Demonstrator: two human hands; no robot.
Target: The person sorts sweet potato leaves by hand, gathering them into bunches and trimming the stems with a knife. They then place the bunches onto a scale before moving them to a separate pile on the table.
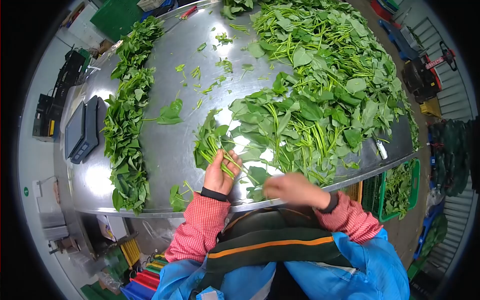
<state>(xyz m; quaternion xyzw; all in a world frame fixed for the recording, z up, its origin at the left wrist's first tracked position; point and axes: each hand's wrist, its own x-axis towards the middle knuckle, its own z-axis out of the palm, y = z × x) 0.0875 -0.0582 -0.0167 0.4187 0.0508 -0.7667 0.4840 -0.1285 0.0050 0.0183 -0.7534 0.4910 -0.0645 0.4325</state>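
My left hand (pixel 222 176) is closed around the stems of a small bunch of leafy greens (pixel 211 139), whose leaves point away from me over the metal table (pixel 167 145). To its right is my right hand (pixel 295 190), smeared by motion near the table's front edge; its fingers are too blurred to read. A loose leaf (pixel 259 175) lies between the two hands. Just beyond them a large pile of leafy greens (pixel 320 100) with long stems spreads over the right side. A single leaf (pixel 171 112) rests left of the held bunch.
A long row of bunched greens (pixel 127 120) lines the table's left side, with a weighing scale (pixel 82 131) beyond it. Stem scraps (pixel 196 72) are scattered mid-table. A small white object (pixel 381 149) lies near the right edge. Below stands a green crate (pixel 416 190) of greens.
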